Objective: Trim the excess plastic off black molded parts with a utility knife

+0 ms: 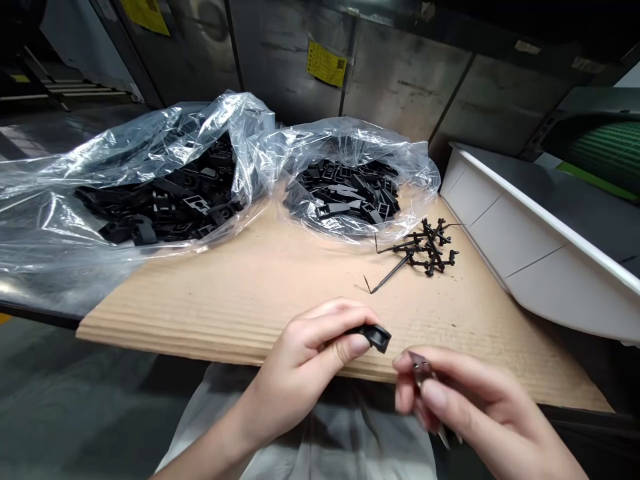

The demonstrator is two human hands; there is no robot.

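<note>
My left hand [300,360] pinches a small black moulded plastic part [377,337] between thumb and fingers. My right hand [465,400] is shut around a small metal hand tool [420,367], which is blurred, so its exact kind is hard to tell. The tool's tip is close to the black part, but they do not touch. Beyond my hands, a tangle of black plastic sprue runners [425,250] lies on a corrugated cardboard sheet [280,287]. Two clear plastic bags [340,193] of black moulded parts sit further back.
The cardboard sheet's near edge runs just past my hands. A white plastic bin [540,233] stands along the right side. Grey metal cabinet panels [400,73] with yellow labels rise behind the bags. My light-coloured apron [320,433] fills the bottom of the view.
</note>
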